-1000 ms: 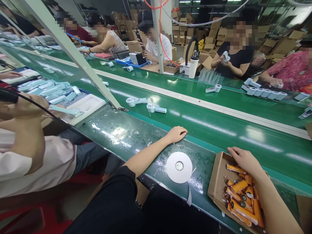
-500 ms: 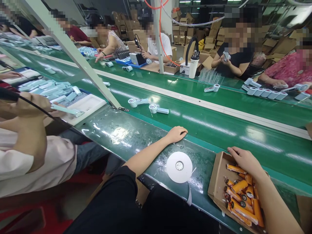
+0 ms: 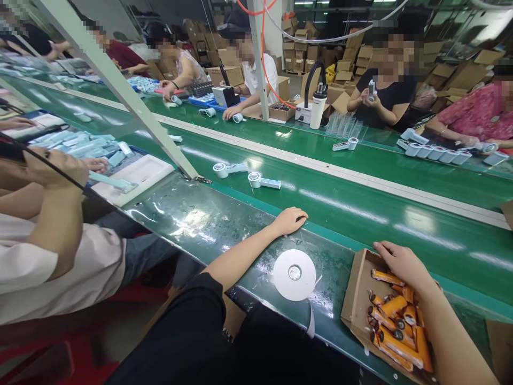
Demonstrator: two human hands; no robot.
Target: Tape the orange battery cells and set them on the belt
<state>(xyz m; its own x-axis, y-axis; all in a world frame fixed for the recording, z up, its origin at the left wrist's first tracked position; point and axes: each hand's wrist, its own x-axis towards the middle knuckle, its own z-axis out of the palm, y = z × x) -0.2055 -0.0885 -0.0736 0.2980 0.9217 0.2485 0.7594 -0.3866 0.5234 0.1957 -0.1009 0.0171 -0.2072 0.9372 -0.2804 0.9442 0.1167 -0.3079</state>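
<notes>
My left hand (image 3: 290, 220) rests on the table edge beside the green belt, fingers loosely bent and apart, with nothing visible in it. Near that forearm lies a white roll of tape (image 3: 294, 275), flat on the table, a loose strip hanging over the front edge. My right hand (image 3: 403, 263) lies over the far rim of an open cardboard box (image 3: 352, 291); its fingers are partly stretched and some are hidden. Inside the box are several orange-wrapped battery cells (image 3: 395, 307). Two light-blue handheld fans (image 3: 264, 181) (image 3: 229, 169) lie on the belt beyond my left hand.
A green conveyor belt (image 3: 340, 187) crosses in front, with a pale divider strip (image 3: 280, 151). A slanted metal post (image 3: 120, 91) stands at left. A co-worker's hand (image 3: 58, 170) is near a white tray (image 3: 138, 179). Other people sit across the belt; a white tumbler (image 3: 318, 109) stands there.
The fans on the near belt have shifted slightly right, and one on the far belt slightly left. Across the belt, a person in white has lowered a hand to a fan. My hands stay put.
</notes>
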